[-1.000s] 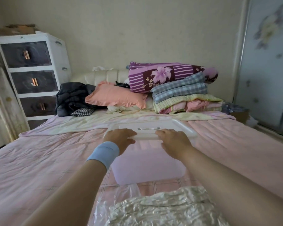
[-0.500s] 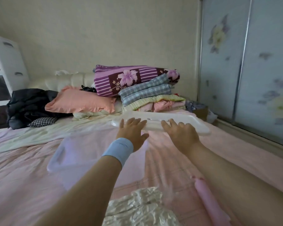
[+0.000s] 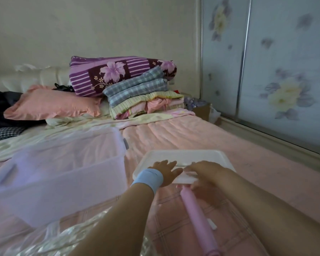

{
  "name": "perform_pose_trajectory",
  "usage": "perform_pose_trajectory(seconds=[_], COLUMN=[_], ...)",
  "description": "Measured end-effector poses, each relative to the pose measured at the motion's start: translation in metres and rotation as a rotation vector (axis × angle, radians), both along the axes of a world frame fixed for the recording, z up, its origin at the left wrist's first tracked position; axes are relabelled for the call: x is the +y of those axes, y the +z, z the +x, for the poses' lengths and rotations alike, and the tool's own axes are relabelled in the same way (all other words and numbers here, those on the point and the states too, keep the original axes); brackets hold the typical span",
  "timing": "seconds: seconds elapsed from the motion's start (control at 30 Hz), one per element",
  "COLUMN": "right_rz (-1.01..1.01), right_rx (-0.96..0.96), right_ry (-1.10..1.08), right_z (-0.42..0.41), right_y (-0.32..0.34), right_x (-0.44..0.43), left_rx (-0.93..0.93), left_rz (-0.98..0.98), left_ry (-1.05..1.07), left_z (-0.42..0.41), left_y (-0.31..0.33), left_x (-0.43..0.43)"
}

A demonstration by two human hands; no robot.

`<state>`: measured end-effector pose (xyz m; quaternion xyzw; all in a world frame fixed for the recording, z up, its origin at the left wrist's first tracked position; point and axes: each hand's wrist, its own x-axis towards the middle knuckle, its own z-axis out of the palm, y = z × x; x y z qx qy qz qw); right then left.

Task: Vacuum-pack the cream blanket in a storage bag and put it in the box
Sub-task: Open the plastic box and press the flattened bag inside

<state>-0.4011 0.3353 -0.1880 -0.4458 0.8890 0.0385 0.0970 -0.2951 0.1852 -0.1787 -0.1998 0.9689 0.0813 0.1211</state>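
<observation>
**Both hands on the white lid, bagged blanket close below**

We see both forearms stretched forward over the pink bed (image 3: 238, 145). The left hand (image 3: 164, 170), with a blue wristband (image 3: 148, 179), lies flat on the near part of the white lid (image 3: 201, 156), its fingers straight and slightly apart. The right hand (image 3: 203, 169) rests on the same lid just beside it. It is blurred, so we cannot tell whether its fingers lie straight or curl round the lid's near edge.

The cream blanket (image 3: 44, 245) lies inside the clear storage bag (image 3: 92, 218) at the bottom left, beneath the left forearm and well apart from both hands.

Left of the lid stands the translucent box (image 3: 63, 163), open at the top, with the bedding showing through its walls. A pink tube (image 3: 198, 218) lies on the bed between our forearms, its far end at the lid's near edge, with a small white clip (image 3: 211, 223) just beside it.
</observation>
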Motion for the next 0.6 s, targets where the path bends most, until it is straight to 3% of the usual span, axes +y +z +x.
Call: perform_pose_trajectory(seconds=[0.07, 0.33, 0.47, 0.6], right_rz=[-0.06, -0.254, -0.233, -0.069], right_rx=[-0.107, -0.122, -0.223, -0.327], right_ry=[-0.052, -0.025, 0.107, 0.23], right_z=[0.004, 0.056, 0.12, 0.187], right_y=[-0.003, 0.031, 0.049, 0.058], right_x=[0.0, -0.036, -0.071, -0.102], left_rx=[0.002, 0.138, 0.058, -0.059], left_rz=[0.071, 0.063, -0.008, 0.049], left_ry=[0.018, 0.05, 0.114, 0.229], left_z=[0.006, 0.063, 0.128, 0.204], left_y=[-0.004, 0.03, 0.043, 0.048], left_x=[-0.001, -0.024, -0.05, -0.072])
